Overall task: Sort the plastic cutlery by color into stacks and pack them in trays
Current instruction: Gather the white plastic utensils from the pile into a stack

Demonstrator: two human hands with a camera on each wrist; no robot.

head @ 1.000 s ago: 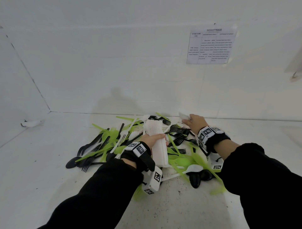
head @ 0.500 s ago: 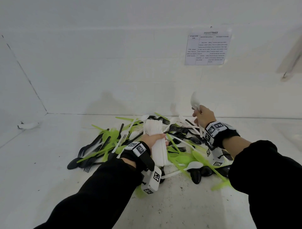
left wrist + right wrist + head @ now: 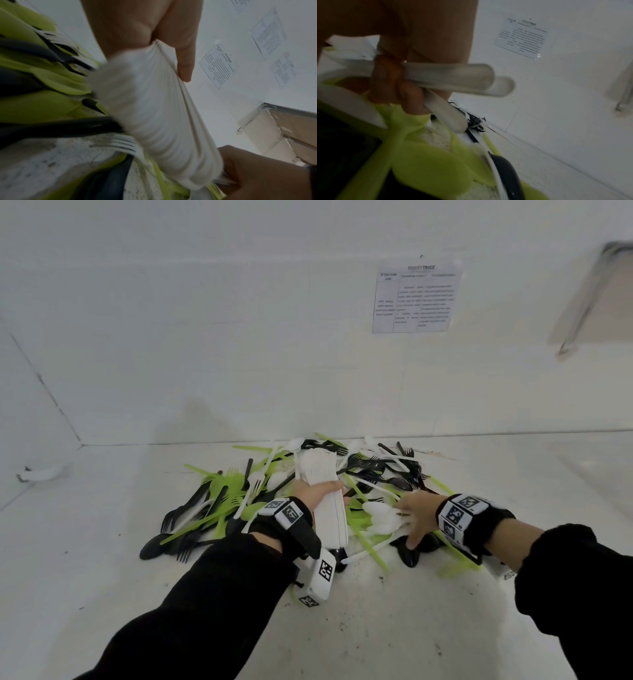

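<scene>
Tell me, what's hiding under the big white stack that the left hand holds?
Under the white stack, green cutlery, black handles and a white fork poke out. What lies directly beneath is covered.

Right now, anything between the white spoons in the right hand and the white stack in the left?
Nothing solid: open air over green cutlery separates the white spoons, held by the right hand, from the white stack gripped by the left hand.

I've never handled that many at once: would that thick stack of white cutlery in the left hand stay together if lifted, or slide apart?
The white stack probably lifts as one block, since the pieces look tightly nested and the left hand wraps its middle. It is likely light, being thin plastic. The smooth pieces could fan out if the grip loosens.
</scene>
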